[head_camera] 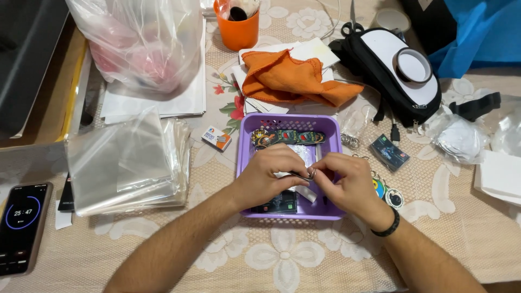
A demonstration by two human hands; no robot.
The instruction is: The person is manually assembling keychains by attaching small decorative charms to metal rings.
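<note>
Tray [244, 142] contents partly under hands [312, 179]

Both hands meet over the purple basket [242, 163], the left hand [266, 176] and right hand [350, 184] pinching a small metal ring [310, 174]. Beyond the fingertips the basket's far end is crowded by a patterned strap [287, 137], and past that an orange cloth [293, 81] blocks the way. Left of the fingers, a small card box [216, 138] and a stack of clear sleeves [127, 163] fill the cloth-covered table [271, 260]. Right of the fingers lie 2 round charms [388, 192], a dark packet [389, 152] and a black pouch [388, 70]. Nearer than the fingers, between the 2 forearms, the table lies bare.
</note>
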